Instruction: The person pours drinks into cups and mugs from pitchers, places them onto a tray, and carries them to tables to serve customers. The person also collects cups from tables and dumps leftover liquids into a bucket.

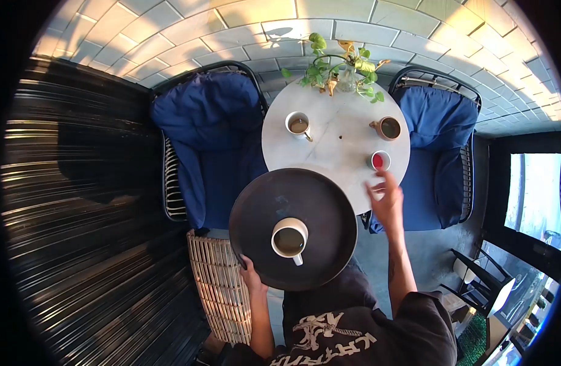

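Observation:
A round dark tray (317, 204) is gripped at its lower left edge by my left hand (252, 277). On the tray stands a white mug (289, 238) with dark liquid in it. My right hand (387, 198) has its fingers apart, holding nothing, just below a small white cup (380, 161) with something red inside. That cup is on the round marble table (329, 155), near its right side. A brown mug (388, 128) sits above it, and another white mug (298, 125) with some drink in it is at the table's left.
A vase (347, 79) with a leafy plant stands at the table's back edge. Chairs with blue cushions flank the table, left (213, 146) and right (436, 158). A woven rattan piece (219, 287) is at the lower left, and a black chair (475, 277) at the lower right.

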Demonstrator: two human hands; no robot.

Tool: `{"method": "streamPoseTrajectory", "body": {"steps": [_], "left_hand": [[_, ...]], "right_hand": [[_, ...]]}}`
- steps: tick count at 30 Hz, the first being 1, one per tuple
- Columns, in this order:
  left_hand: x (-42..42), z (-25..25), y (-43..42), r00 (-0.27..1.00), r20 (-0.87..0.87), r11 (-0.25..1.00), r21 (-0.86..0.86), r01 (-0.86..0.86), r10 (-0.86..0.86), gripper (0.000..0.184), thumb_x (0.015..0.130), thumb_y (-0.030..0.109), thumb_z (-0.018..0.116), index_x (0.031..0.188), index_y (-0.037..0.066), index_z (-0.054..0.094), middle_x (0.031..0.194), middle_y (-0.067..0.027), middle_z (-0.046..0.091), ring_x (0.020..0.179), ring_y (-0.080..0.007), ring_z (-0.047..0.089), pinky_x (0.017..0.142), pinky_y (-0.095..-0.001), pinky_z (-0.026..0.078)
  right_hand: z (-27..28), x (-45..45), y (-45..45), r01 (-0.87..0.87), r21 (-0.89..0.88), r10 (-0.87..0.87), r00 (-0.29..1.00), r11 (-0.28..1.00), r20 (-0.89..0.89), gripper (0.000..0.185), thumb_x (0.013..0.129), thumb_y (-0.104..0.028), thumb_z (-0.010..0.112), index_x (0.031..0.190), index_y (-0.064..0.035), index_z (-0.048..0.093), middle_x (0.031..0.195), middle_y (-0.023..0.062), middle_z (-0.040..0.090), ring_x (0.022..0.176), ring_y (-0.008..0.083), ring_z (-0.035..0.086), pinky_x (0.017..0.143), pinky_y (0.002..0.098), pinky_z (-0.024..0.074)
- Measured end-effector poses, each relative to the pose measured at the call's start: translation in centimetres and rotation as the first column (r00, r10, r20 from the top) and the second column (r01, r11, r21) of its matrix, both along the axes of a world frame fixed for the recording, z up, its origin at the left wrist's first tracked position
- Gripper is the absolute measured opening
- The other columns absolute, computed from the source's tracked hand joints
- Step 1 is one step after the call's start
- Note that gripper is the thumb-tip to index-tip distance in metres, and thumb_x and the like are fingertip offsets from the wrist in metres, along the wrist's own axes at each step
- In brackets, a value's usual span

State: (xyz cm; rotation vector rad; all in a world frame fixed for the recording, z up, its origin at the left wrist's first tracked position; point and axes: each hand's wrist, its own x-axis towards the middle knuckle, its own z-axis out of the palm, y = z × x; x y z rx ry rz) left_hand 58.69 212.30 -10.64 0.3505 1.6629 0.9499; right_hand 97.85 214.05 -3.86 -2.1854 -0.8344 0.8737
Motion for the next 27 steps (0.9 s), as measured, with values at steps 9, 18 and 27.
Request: {"method": "streamPoseTrajectory", "body": {"steps": [9,18,27], "left_hand": [[3.2,-0.5,0.5,0.999,-0.038,0.999,-0.031,0.018,-0.019,0.056,0.099,0.040,0.051,0.131,-0.004,0.041,0.123,-0.0177,0.055,0.108,-0.0296,0.060,0.088,-0.0421,0.053],[0.3,-1.9,-1.2,1.000,-0.017,1.000,-0.029,0.008,-0.008,0.062,0.098,0.045,0.050,0.133,-0.005,0.039,0.127,-0.0199,0.053,0.113,-0.0319,0.057,0.092,-0.0427,0.051],[-7.3,-2.4,-4.3,0.997,-0.053,0.998,-0.037,-0.053,0.051,0.072,0.095,0.050,0.053,0.140,-0.004,0.036,0.137,-0.0213,0.045,0.121,-0.0358,0.051,0.098,-0.0466,0.046]], "right_hand": [[-0.9,-13.8,-0.4,-0.609,0.125,0.603,0.793,0.783,0.085,0.102,0.061,-0.029,0.086,0.141,0.0023,0.030,0.134,0.0300,0.041,0.120,0.0475,0.046,0.097,0.0495,0.0454],[-1.0,-12.1,0.3,-0.560,0.154,0.528,0.824,0.814,0.206,0.088,0.051,-0.015,0.082,0.127,0.0035,0.041,0.116,0.0237,0.055,0.107,0.0399,0.057,0.091,0.0419,0.0507],[-3.6,-3.3,2.5,-0.329,0.101,0.288,0.912,0.939,0.293,0.081,0.054,-0.019,0.084,0.120,0.0024,0.043,0.105,0.0247,0.057,0.091,0.0426,0.061,0.077,0.0478,0.0515]]}}
